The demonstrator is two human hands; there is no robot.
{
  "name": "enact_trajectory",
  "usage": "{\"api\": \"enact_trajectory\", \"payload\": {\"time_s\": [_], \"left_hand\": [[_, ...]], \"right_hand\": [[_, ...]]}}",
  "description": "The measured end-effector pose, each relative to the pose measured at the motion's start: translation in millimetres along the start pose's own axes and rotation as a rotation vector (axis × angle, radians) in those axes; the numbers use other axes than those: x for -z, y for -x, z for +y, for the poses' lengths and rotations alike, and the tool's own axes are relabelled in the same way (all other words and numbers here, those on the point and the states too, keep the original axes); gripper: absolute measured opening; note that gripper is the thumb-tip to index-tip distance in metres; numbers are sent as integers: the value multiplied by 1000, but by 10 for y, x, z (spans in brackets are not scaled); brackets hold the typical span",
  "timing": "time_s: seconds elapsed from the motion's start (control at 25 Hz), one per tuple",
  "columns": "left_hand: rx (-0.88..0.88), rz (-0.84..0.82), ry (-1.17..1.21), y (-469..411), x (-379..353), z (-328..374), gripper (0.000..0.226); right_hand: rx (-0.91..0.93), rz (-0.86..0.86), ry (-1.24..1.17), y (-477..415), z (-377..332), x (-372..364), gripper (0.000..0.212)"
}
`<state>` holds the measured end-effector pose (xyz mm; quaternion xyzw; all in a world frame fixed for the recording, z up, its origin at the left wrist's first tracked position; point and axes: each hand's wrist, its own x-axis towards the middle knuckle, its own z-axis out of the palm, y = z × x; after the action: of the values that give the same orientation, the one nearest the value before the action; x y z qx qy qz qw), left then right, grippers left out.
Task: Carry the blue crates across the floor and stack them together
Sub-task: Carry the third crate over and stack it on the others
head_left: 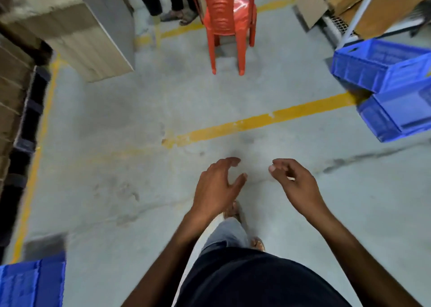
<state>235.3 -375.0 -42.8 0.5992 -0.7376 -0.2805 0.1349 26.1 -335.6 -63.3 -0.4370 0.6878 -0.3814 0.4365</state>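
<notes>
Empty, loosely curled: left grip (217, 185), right grip (294, 182); blue crates (377, 71) stacked well apart, right.

You wear a dark, near-black shirt (256, 281) that fills the view at 6 o'clock. From under its hem, toward 12 o'clock, comes a light grey-blue trouser leg (227, 235), somewhat blurred. At 3 o'clock of that leg shows a tan strapped sandal (257, 244); a second sandal (233, 211) shows at the leg's 12 o'clock end. Your left hand (217, 185), right hand (293, 181) and forearms (345, 243) are bare.
</notes>
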Motion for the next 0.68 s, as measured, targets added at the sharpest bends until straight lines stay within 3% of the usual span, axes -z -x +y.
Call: {"api": "enact_trajectory", "payload": {"time_s": [0.44,0.68], "left_hand": [[-286,-469,37,-2142,-1049,1607,29],[-456,-497,-18,-2806,-1828,2761,24]], "right_hand": [[-246,526,-243,-981,348,1620,15],[-331,706,-440,-1289,795,2686,8]]}}
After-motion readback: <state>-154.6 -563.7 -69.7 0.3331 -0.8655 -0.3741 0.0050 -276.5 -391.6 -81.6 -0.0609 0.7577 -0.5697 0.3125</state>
